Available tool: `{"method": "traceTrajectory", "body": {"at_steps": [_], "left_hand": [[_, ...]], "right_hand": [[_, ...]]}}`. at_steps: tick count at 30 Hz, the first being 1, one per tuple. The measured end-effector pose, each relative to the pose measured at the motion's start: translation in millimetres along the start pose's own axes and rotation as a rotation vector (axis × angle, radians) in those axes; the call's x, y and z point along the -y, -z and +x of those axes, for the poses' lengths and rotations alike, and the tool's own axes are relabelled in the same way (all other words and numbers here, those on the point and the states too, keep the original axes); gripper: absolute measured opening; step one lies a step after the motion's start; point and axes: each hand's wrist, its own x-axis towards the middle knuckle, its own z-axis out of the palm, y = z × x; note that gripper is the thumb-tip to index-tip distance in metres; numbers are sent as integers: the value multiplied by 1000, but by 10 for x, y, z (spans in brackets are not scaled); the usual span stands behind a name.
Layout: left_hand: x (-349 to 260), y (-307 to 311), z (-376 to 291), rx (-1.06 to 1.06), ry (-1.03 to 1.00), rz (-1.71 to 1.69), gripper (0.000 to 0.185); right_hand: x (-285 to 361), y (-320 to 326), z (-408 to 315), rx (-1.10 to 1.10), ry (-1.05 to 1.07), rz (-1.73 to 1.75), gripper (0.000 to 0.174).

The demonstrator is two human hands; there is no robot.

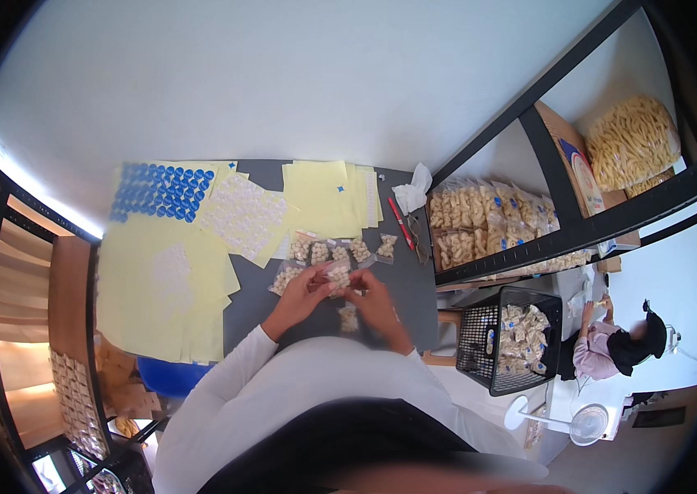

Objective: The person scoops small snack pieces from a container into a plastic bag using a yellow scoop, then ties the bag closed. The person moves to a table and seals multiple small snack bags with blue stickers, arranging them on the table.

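Between my two hands is a small clear plastic bag of pale round pieces (338, 274), over the dark grey table (256, 309). My left hand (303, 296) grips its left side, and my right hand (373, 301) has its fingertips at the right side. Several similar filled bags (359, 249) lie just beyond my hands, one bag (387, 246) somewhat apart to the right. Another bag (348, 317) rests nearer my body. To the left are yellow backing sheets (138, 272), a sheet of round blue stickers (166, 191) and a sheet with pale labels (246, 216).
A red pen (401, 223), eyeglasses (419, 241) and crumpled white tissue (413, 190) lie at the table's right. Beyond stands a black metal shelf (509, 247) with bagged snacks. A black plastic crate (496, 343) holds packets. Another person (601, 352) sits farther right, near a white fan (589, 424).
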Motion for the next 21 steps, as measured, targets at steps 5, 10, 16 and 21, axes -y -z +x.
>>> {"method": "traceTrajectory", "body": {"at_steps": [5,10,16,21], "left_hand": [[1,63,36,-28,57,-3,29],[63,185,-18,-82,7,-13,27],[60,130,-50,-220,117,-198,19],[133,163,-30,-217,58,-151,16]], "right_hand": [[181,-113,-44,131,51,-34,37],[178,-179,2,215,66,-13,31],[156,-215,21,240,34,46,31],[188,-193,34,289,21,23,29]]}}
